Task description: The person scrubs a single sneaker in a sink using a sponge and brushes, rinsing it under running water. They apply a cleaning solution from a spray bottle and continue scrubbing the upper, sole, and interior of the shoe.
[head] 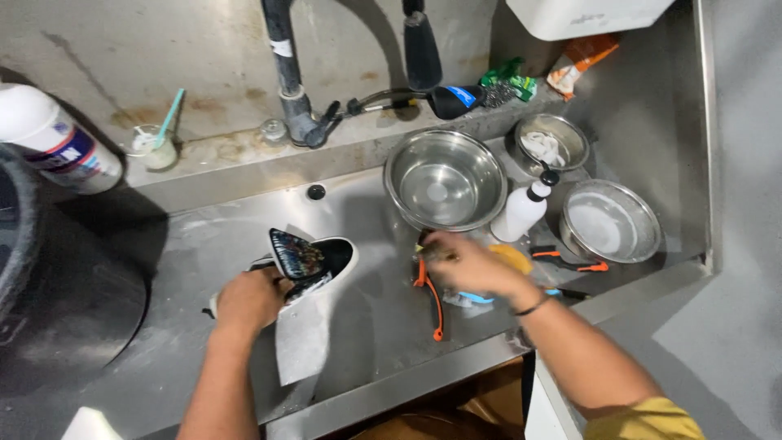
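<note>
Both hands are seen over a steel desk (383, 326). At its front middle, the left hand (248, 300) is closed around a slip-on shoe (314, 259), white-soled with a dark patterned inside; the shoe is held on its side just above a sheet of white paper (301, 346) that lies near the front edge. The right hand (468, 261) is curled with fingers together on an orange-handled tool (432, 297) lying right of the middle; whether the tool is fully gripped cannot be told.

Along the left edge a large dark round vessel (65, 293) is seen. Toward the back, right of centre, a large steel bowl (445, 181) is placed, empty. At the right edge a smaller steel bowl (611, 222) holds something pale, and behind it, at the back right corner, a still smaller steel bowl (552, 142) holds a white cloth. A white squeeze bottle (521, 210) with a black cap is stood between the large bowl and the right-edge bowl, just beside the right hand. On the back ledge a grey tap pipe (289, 69) is mounted, and a white spray can (57, 143) lies at the left. Near it a small cup (156, 147) with a teal stick is stood. A second orange-handled tool (570, 259) lies before the right-edge bowl.
</note>
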